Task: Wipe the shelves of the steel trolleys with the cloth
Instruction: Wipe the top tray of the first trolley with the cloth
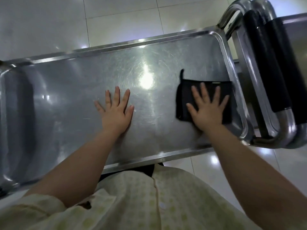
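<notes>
Pale shirt (149, 205) meets near edge of trolley shelf (66, 97). Left hand (116, 112) flat mid-shelf, fingers spread, holding nothing. Right hand (207, 110) flat, pressing black cloth (182, 97) by right edge. Best practice: even palm pressure, overlapping strokes, work into rim corners.

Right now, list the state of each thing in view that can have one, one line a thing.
top shelf: level, shiny, with glare near its middle.
cloth: black, folded flat, lying at the shelf's right end under a hand.
right hand: open, fingers spread, pressing flat on the cloth.
left hand: open, fingers spread, resting flat on bare steel.
handle: black-sleeved, at the right end, touched by neither hand.
</notes>
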Motion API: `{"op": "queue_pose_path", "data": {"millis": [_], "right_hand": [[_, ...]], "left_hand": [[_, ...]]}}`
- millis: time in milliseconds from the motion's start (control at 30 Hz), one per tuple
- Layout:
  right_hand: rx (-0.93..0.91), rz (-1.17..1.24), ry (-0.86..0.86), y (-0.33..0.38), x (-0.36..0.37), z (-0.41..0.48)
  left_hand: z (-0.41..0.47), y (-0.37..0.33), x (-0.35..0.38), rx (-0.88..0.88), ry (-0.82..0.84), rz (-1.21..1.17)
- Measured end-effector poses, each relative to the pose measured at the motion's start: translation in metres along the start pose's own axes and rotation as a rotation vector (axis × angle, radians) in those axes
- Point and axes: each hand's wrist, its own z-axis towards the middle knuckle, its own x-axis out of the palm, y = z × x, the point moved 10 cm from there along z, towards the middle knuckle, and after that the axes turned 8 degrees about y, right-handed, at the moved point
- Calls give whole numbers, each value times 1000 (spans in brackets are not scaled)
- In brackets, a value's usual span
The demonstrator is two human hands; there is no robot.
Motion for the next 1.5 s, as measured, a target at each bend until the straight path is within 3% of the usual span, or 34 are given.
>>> {"op": "queue_pose_path", "data": {"millis": [133,200,267,433,533,767,833,933,1067,1133,1233,1400,1500], "right_hand": [[-335,-93,4,118,31,-54],[-393,-108,14,131,37,-62],[-365,-70,-15,101,29,-53],[-14,-51,-9,-62,8,-31],[-2,-127,32,-81,16,-43],[-344,-124,66,107,55,-94],[-380,-102,73,128,55,-100],[-388,-110,43,82,45,-90],[-87,-81,40,-61,28,-69],[-41,-118,64,-92,25,-66],[-54,-143,88,-90,26,-64],[-43,-96,85,-85,27,-69],[-49,-83,92,-56,34,-73]], "left_hand": [[0,4,1,-7,-20,18],[-1,9,2,-4,-31,9],[0,12,3,0,-31,7],[-1,5,1,1,-52,-1],[-2,1,1,-16,-45,12],[-4,0,-1,-17,-49,20],[-4,2,-2,-13,-44,15],[-4,3,-1,-16,-30,13],[-3,-3,-1,-4,-29,-13],[-5,-4,0,39,-16,-23],[-32,19,13,56,17,-20],[-103,106,40,-111,36,-4],[-109,120,42,-151,24,16]]}}
